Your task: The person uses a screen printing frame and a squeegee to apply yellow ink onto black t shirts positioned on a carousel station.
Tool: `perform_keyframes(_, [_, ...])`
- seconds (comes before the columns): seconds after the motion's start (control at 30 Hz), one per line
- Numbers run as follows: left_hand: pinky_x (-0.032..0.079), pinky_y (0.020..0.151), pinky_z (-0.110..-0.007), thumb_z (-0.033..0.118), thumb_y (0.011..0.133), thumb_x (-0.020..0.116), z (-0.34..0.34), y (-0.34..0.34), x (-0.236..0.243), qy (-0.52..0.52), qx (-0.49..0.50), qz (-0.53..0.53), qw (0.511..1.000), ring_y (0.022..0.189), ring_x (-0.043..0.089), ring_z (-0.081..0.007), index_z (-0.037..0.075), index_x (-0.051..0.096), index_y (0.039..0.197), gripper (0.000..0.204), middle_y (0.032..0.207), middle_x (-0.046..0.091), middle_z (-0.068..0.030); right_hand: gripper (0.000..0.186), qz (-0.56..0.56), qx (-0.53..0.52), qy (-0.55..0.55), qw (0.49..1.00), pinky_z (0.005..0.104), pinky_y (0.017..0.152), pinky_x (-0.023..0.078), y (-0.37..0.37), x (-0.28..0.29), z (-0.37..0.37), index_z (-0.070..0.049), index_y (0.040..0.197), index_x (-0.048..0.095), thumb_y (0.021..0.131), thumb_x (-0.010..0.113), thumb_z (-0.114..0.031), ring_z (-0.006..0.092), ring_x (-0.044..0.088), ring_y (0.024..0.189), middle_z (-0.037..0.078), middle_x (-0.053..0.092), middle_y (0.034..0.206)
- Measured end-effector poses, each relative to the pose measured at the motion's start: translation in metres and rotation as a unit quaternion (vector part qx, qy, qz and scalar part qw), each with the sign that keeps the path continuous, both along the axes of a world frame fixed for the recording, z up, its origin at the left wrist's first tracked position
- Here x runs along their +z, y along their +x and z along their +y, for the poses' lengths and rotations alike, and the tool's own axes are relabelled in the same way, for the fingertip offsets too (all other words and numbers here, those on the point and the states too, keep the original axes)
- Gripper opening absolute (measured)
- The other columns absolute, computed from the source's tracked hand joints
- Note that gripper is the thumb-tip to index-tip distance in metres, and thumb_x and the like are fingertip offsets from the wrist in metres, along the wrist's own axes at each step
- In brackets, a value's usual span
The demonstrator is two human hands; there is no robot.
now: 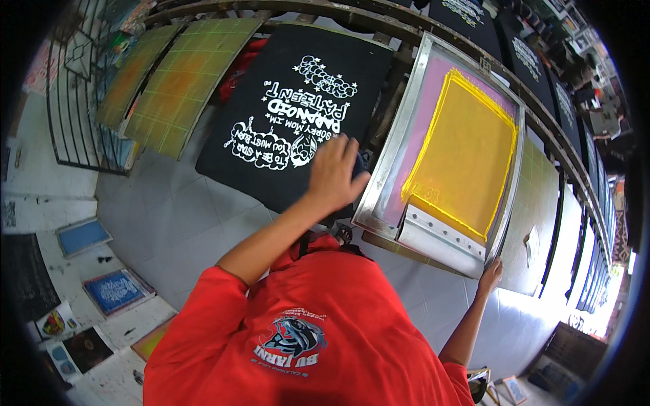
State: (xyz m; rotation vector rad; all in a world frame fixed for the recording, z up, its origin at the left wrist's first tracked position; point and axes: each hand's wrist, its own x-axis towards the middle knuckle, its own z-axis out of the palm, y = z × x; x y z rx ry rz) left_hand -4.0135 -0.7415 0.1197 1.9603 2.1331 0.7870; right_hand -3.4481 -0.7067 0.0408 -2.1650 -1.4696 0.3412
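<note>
My left hand reaches over the lower right part of a black shirt with white lettering and cloud-shaped drawings. Its fingers are stretched and the thumb stands apart; whether it touches the cloth I cannot tell. To the right lies a screen printing frame with a metal rim and a mesh edged in bright yellow ink. A wide metal squeegee rests across the frame's near end. At the near right corner my right hand is closed round the frame's rim, with part of its fingers hidden.
Bare ink-stained boards stand at the left, and another board lies right of the frame. More black printed shirts line a farther row. A white table at the lower left carries smaller screens and prints. Tiled floor shows between.
</note>
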Motion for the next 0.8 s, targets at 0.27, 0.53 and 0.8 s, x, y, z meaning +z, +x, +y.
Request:
perform_keyframes(0.27, [0.013, 0.112, -0.063, 0.058, 0.089, 0.053, 0.033, -0.101, -0.056, -0.109, -0.052, 0.155, 0.981, 0.145, 0.010, -0.0448, 0.011, 0.041, 0.145, 0.074, 0.154, 0.020, -0.0273, 0.049, -0.063, -0.098, 0.042, 0.992, 0.0418, 0.102, 0.040, -0.058, 0.019, -0.098, 0.010, 0.129, 0.052, 0.102, 0.043, -0.030, 0.0383, 0.053, 0.120, 0.027, 0.055, 0.130])
perform_keyframes(0.53, [0.016, 0.110, -0.065, 0.064, 0.090, 0.046, 0.036, -0.124, -0.069, -0.073, -0.112, 0.124, 0.983, 0.144, 0.014, -0.0447, 0.009, 0.036, 0.147, 0.080, 0.153, 0.023, -0.0283, 0.049, -0.036, -0.198, -0.018, 0.979, 0.0400, 0.100, 0.043, -0.120, 0.009, -0.225, 0.009, 0.128, 0.053, 0.102, 0.045, -0.032, 0.0355, 0.056, 0.117, 0.026, 0.058, 0.125])
perform_keyframes(0.8, [0.018, 0.109, -0.065, 0.061, 0.091, 0.047, 0.039, -0.147, -0.077, -0.045, -0.130, 0.114, 0.984, 0.142, 0.020, -0.0471, 0.010, 0.038, 0.147, 0.076, 0.151, 0.026, -0.0298, 0.049, -0.042, -0.210, -0.054, 0.975, 0.0389, 0.098, 0.043, -0.186, -0.008, -0.271, 0.006, 0.129, 0.053, 0.101, 0.047, -0.033, 0.0336, 0.056, 0.116, 0.024, 0.058, 0.126])
